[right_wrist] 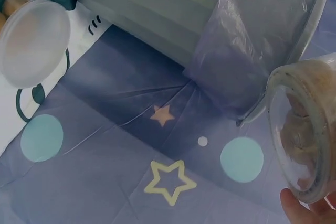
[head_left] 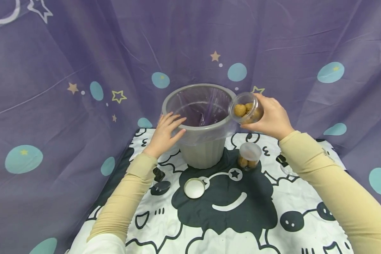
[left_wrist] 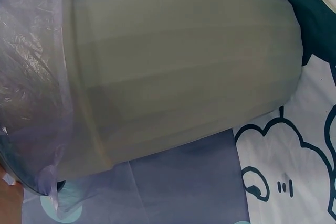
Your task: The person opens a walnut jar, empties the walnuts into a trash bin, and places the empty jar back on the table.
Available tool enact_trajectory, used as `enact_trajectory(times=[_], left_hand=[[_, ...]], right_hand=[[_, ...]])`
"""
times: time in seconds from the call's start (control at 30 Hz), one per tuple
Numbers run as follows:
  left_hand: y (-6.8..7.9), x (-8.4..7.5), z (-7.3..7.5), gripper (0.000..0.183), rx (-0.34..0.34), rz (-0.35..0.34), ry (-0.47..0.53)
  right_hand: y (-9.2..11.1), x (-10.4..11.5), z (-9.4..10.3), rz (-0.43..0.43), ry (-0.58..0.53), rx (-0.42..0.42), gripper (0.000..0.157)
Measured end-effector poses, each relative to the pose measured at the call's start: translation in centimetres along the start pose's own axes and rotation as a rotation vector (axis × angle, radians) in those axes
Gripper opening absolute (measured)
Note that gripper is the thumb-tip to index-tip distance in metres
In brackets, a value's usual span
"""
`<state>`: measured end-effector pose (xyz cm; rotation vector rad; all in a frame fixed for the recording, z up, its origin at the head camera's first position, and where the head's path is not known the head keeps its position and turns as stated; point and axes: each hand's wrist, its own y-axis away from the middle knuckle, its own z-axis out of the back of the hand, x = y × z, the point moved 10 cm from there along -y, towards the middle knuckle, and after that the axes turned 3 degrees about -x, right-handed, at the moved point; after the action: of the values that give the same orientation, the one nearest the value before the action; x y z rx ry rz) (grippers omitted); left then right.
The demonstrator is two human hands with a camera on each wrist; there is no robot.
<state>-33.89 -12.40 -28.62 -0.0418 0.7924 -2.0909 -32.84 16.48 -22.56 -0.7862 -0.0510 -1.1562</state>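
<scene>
A grey trash bin (head_left: pixel 200 151) with a thin purple plastic bag (left_wrist: pixel 31 61) folded over its rim stands upright at the back of the table. My right hand (head_left: pixel 274 118) grips a clear plastic jar (right_wrist: pixel 328 114), tipped on its side with its mouth end at the bin's right rim. Several walnuts (head_left: pixel 240 110) lie inside this jar. At the bin's left front rim is my left hand (head_left: pixel 165 135), its fingers spread and reaching over the edge. In the left wrist view only a small part of that hand shows, beside the rim.
A second clear jar (head_left: pixel 250 157) with a frosted lid and brown nuts inside stands right of the bin's base. A round white lid (head_left: pixel 194 188) with a gold edge lies in front. Behind the table hangs a purple curtain (head_left: pixel 190 38); a cartoon-print cloth (head_left: pixel 165 225) covers the tabletop.
</scene>
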Motion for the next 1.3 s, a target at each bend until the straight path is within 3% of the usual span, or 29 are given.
enact_trajectory(times=[0.37, 0.7, 0.97, 1.3], left_hand=[[0.0, -0.3, -0.3, 0.044, -0.011, -0.007, 0.012], [0.5, -0.1, -0.2, 0.044, -0.019, 0.009, 0.036], [0.5, 0.0, 0.0, 0.044, -0.029, 0.005, 0.036], [0.3, 0.0, 0.2, 0.044, -0.055, -0.013, 0.05]], right_hand=[[-1.5, 1.3, -1.2, -0.02, 0.102, 0.028, 0.097], [-2.4, 3.6, -1.8, 0.085, 0.231, 0.1, 0.096], [-2.8, 3.9, -1.6, 0.114, 0.275, 0.095, 0.093], [-3.3, 5.8, -1.9, 0.244, 0.362, 0.076, 0.09]])
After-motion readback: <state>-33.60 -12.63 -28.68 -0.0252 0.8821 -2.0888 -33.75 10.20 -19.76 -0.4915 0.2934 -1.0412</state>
